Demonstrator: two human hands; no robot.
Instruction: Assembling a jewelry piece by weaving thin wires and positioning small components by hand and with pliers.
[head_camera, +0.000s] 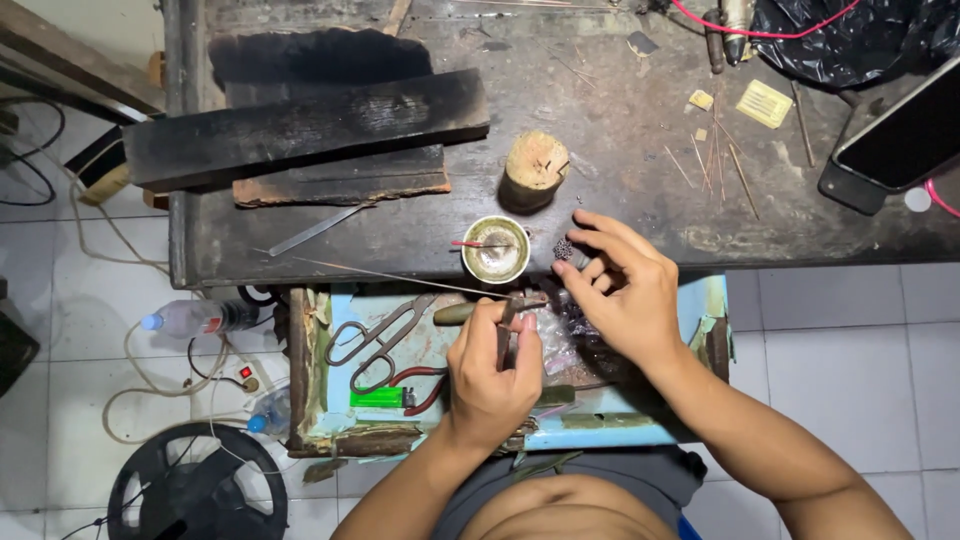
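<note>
Two hands work close together at the near edge of a dark, scorched surface (420, 240). The right hand (625, 295) pinches a small dark beaded piece (564, 249) between thumb and forefinger, holding it just above the edge of the surface, right beside a small round metal bowl (495, 250); its other fingers are loosely spread. The left hand (490, 370) has its fingers pressed together around a slim tool (470, 312) with a greenish handle, the tip pointing toward the piece. A red-tipped stick lies across the bowl. Behind the bowl stands a short wooden stump (535, 165). Below the hands is an open blue drawer (610, 430) with metal shears (375, 345), red-handled pliers (425, 385) and a green lighter (378, 398). Farther back on the surface lie charred blocks (300, 130); a phone (900, 135) rests at the far right.
</note>
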